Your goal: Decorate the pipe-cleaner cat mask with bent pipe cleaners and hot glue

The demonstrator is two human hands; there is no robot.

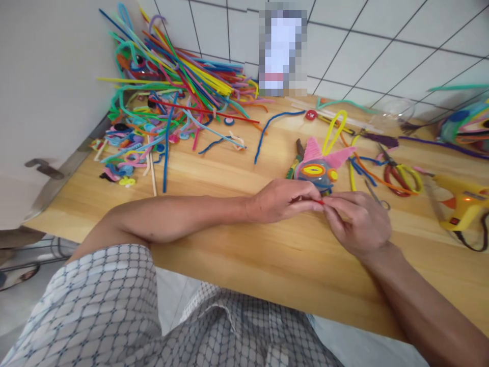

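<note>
My left hand (286, 200) and my right hand (357, 219) meet over the table, fingertips pinched together. Between them shows a small bit of red pipe cleaner (320, 202); most of it is hidden by the fingers. Just behind the hands sits a clear ball decorated as a creature (316, 171), with pink pipe-cleaner ears, yellow and orange eyes and a yellow loop (335, 130) on top. My hands partly cover its lower side. Dark-handled pliers (294, 165) lie close against its left.
A heap of colourful pipe cleaners (198, 76) and coiled pieces fills the table's back left. On the right lie scissors (403, 178) and a yellow glue gun (460, 201) with a lit orange light. A blurred phone (282, 51) leans on the tiled wall; another decorated ball (468, 125) stands far right.
</note>
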